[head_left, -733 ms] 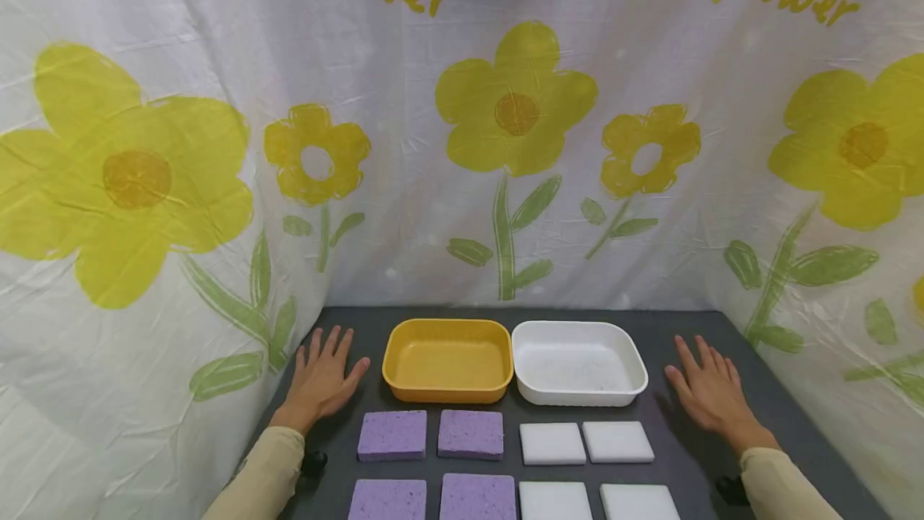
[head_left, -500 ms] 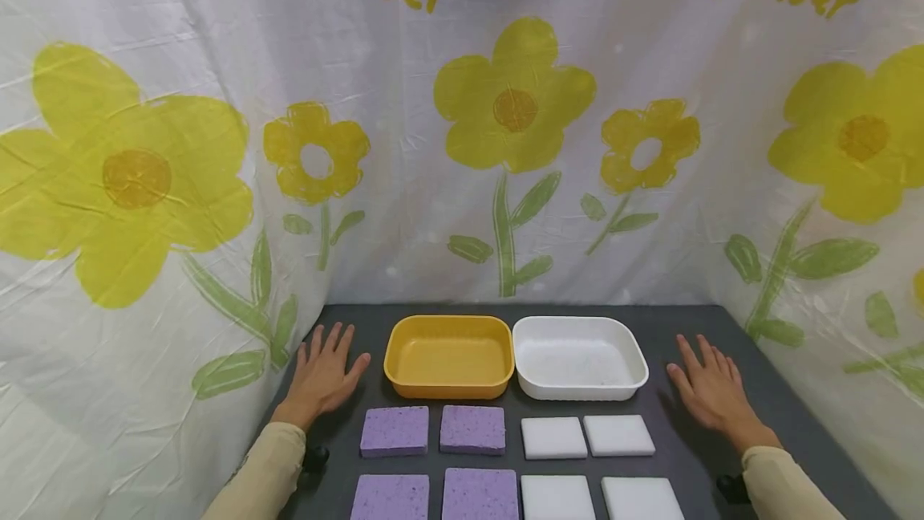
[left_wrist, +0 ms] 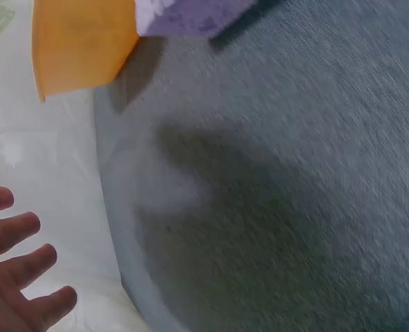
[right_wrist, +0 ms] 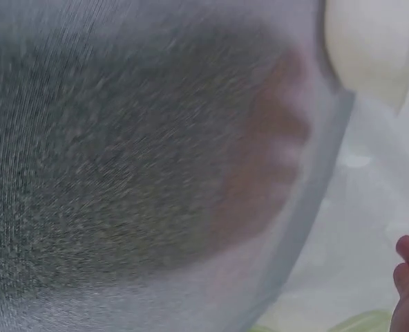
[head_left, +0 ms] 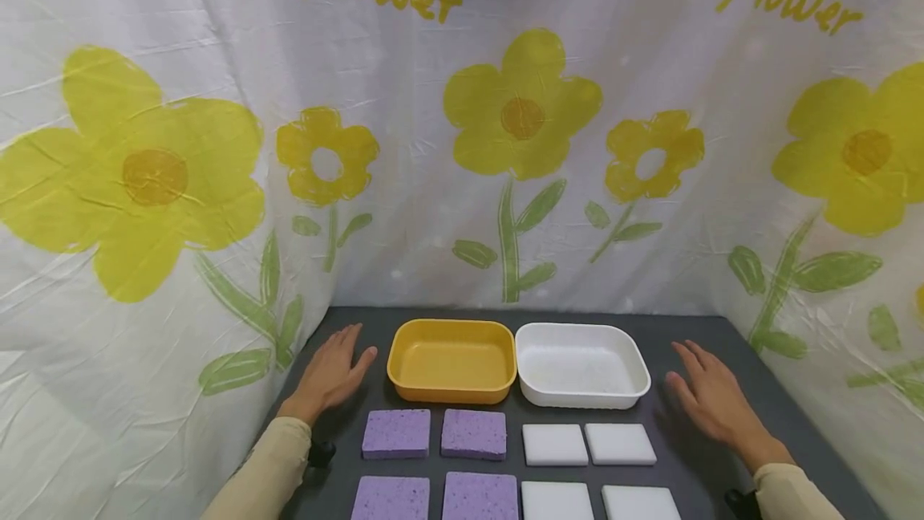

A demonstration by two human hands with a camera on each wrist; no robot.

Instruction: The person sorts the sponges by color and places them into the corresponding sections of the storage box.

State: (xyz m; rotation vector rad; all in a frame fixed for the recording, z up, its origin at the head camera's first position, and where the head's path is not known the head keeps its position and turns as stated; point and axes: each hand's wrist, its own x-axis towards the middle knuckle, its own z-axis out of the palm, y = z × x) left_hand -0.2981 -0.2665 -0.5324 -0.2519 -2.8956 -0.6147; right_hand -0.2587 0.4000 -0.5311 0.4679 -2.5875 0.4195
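My left hand (head_left: 332,374) is to the left of the yellow tub (head_left: 452,390), its fingers extended and holding nothing. In the left wrist view its spread fingers (left_wrist: 30,266) show at the lower left, over the table with a shadow below. My right hand (head_left: 713,393), also holding nothing, is to the right of the white tub (head_left: 583,397). Both tubs stand side by side with nothing in them. In front of the yellow tub lie several purple speckled sponges (head_left: 396,433); several flat white sponge-like blocks (head_left: 555,445) lie before the white tub.
The dark grey table (head_left: 339,440) ends at a white curtain (head_left: 404,263) printed with yellow flowers, which rises behind it and along both sides. Two nearer purple sponges and two nearer white blocks are cut off by the bottom of the head view.
Both hands have turned so that the thumb side faces up more, with the fingers closer together. The head view has shifted slightly. The tubs and sponges stay in place.
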